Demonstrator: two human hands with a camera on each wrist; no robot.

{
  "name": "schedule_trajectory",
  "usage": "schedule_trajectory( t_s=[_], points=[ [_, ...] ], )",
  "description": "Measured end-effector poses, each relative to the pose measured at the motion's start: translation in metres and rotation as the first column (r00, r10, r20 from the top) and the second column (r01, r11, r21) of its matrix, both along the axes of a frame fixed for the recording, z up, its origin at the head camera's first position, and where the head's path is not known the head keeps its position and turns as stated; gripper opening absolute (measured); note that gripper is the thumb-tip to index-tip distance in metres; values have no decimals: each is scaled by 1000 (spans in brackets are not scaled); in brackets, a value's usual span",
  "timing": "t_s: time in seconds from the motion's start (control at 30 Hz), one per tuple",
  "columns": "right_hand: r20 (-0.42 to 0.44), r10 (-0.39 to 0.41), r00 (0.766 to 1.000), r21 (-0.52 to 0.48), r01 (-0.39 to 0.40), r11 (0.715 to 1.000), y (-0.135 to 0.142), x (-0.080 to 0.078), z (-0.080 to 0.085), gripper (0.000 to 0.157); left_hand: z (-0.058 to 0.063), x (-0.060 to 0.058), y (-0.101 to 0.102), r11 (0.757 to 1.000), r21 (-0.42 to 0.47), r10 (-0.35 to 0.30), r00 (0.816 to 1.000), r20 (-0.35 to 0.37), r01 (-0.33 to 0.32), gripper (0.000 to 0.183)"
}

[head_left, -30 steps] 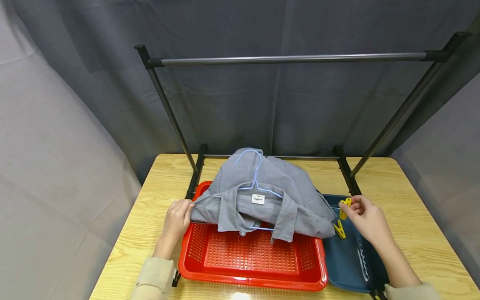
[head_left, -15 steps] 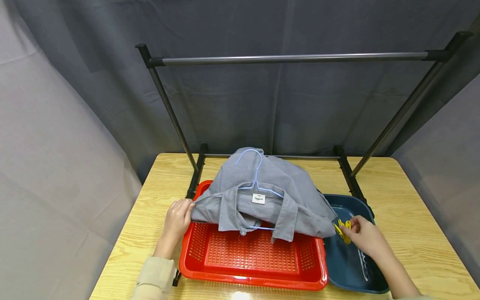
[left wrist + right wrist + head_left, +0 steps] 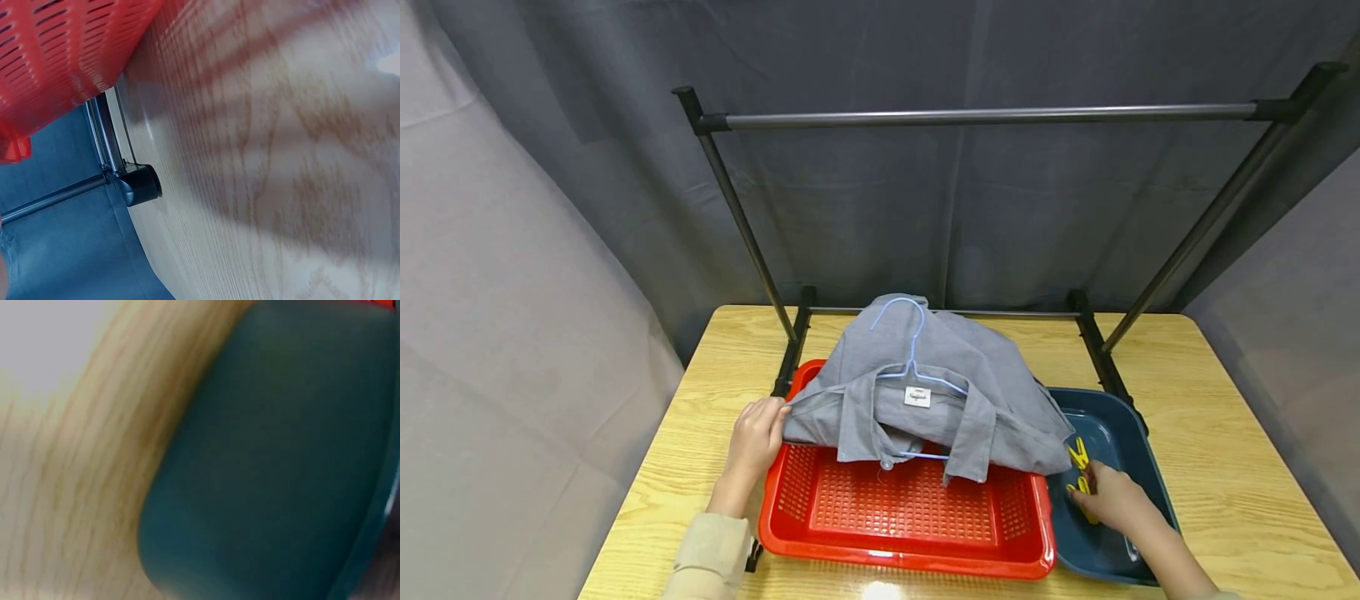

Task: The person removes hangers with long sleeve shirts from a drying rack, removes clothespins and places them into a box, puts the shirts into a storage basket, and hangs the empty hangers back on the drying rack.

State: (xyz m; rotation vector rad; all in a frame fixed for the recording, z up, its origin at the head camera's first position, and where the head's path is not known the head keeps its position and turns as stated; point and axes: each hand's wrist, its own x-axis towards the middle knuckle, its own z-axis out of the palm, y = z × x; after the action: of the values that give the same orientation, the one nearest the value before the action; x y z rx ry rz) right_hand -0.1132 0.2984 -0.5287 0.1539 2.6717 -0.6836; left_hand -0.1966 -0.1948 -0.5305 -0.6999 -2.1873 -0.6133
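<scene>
A grey collared shirt (image 3: 970, 350) lies over the back of the red basket (image 3: 902, 557), with a light blue hanger (image 3: 916, 333) in its neck. My left hand (image 3: 756, 437) pinches the shirt's left shoulder at the basket's side. My right hand (image 3: 1112, 496) is down in the dark blue tray (image 3: 1093, 550), its thumb and fingers on a yellow clothespin (image 3: 1087, 504). Just beyond, another yellow clothespin (image 3: 1078, 454) lies by the shirt's edge. In the left wrist view only the basket's perforated wall (image 3: 75, 50) shows clearly; the right wrist view is blurred.
Behind the basket a rack stands on the wooden table (image 3: 1217, 433), its metal bar (image 3: 985, 118) running across above the shirt. Its dark feet (image 3: 1093, 346) flank the basket. Grey curtains (image 3: 880, 217) hang around the table.
My right hand has moved down and toward me into the tray with the clothespin, past the other clothespin. My left hand and the shirt have stayed in place.
</scene>
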Motion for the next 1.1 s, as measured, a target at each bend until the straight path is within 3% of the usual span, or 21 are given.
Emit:
schedule_trajectory(
  t_s=[0.4, 0.67, 1.1],
  points=[
    [12, 35, 999, 13, -35, 999, -2, 2, -14, 28, 0, 1, -1, 1000, -3, -3, 1000, 7, 3, 36],
    [-26, 69, 997, 46, -68, 997, -5, 2, -20, 26, -1, 0, 0, 1000, 1, -8, 1000, -4, 8, 36],
    [-19, 46, 999, 40, -46, 998, -6, 1, -25, 24, 0, 1, 0, 1000, 0, -1, 1000, -6, 1, 38]
  ],
)
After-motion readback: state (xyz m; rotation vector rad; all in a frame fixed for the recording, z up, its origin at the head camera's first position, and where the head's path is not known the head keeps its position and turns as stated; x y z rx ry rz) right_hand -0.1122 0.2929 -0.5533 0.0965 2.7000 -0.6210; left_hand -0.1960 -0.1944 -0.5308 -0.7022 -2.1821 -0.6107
